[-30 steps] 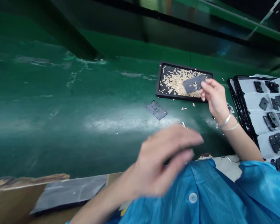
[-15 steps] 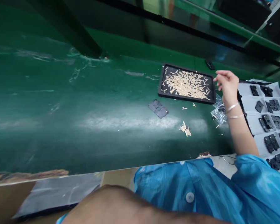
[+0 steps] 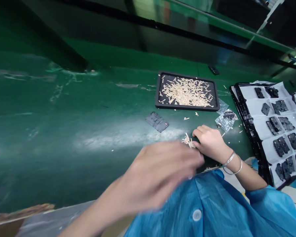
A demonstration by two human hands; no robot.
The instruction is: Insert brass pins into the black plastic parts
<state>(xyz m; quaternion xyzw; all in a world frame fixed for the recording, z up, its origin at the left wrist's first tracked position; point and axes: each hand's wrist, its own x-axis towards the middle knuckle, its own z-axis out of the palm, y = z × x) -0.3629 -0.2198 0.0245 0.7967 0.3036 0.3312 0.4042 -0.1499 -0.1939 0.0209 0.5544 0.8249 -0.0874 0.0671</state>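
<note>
My left hand (image 3: 160, 174) is smeared by motion over the front edge of the table, its fingers pointing right; whether it holds anything is not clear. Low over the table, my right hand (image 3: 209, 141) has bent fingers, with a gap between thumb and forefinger. Just left of those fingertips lies a small pile of pale strips (image 3: 187, 140), partly behind the left hand. A flat dark plastic part with cut-outs (image 3: 157, 121) rests on the green surface farther left. Behind it stands a shallow black tray (image 3: 187, 108), with many loose pale strips (image 3: 185, 92) heaped inside.
Right of the black tray lies a clear plastic bag (image 3: 226, 120) with dark pieces. A white-lined compartment tray (image 3: 255, 113) holds several black parts at the right. A small black object (image 3: 213, 69) sits behind. A dark post (image 3: 74, 59) meets the green table (image 3: 51, 131).
My right hand has come down and left from the black tray's right end to beside the small strip pile. My left hand has swung into view over the table edge. The view has shifted slightly.
</note>
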